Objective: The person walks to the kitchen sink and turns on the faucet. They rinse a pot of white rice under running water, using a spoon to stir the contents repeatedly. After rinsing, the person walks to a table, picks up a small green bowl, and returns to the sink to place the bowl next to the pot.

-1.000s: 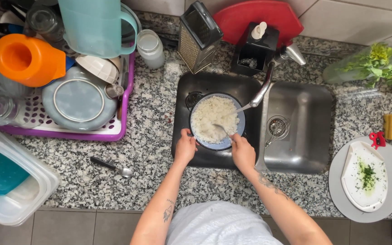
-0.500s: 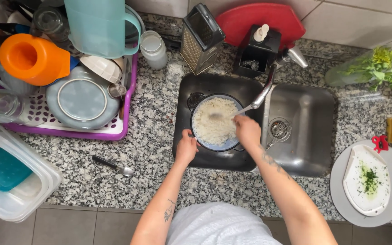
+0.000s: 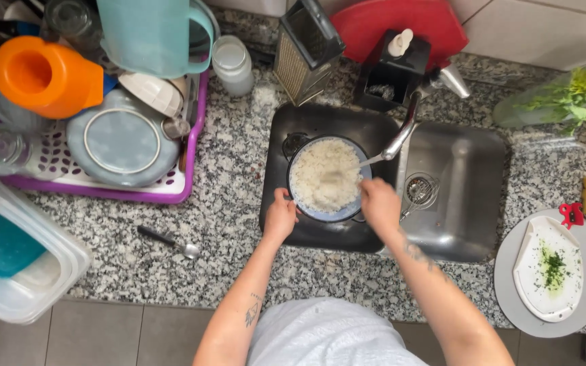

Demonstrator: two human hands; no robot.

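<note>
Fingers of the left hand point(image 3: 281, 215) curl over the lower left rim of a pot of white rice point(image 3: 325, 177), holding it steady, while the fingers of the right hand point(image 3: 378, 203) close round the handle of a utensil point(image 3: 347, 169) whose tip is sunk in the rice; whether it is a fork or a spoon cannot be told. That pot sits at the middle of the frame on a dark cooktop point(image 3: 313, 234) let into the speckled granite worktop point(image 3: 225, 203), just left of a steel sink point(image 3: 456, 196) whose tap point(image 3: 408, 122) reaches over the pot's upper right edge. On the worktop lower left of the pot lies a dark-handled spoon point(image 3: 168, 241), apart from both hands. In the upper left of the frame a purple drying rack point(image 3: 178, 183) carries a grey plate point(image 3: 122, 144), an orange jug point(image 3: 45, 76) and a pale teal pitcher point(image 3: 154, 34). A metal grater point(image 3: 306, 47) stands above the cooktop, beside a red board point(image 3: 401, 20). At lower left stands a clear plastic box point(image 3: 18, 261) with a teal lid inside. At lower right a grey plate point(image 3: 510, 298) bears a white board point(image 3: 551, 268) flecked with chopped green herbs.
</note>
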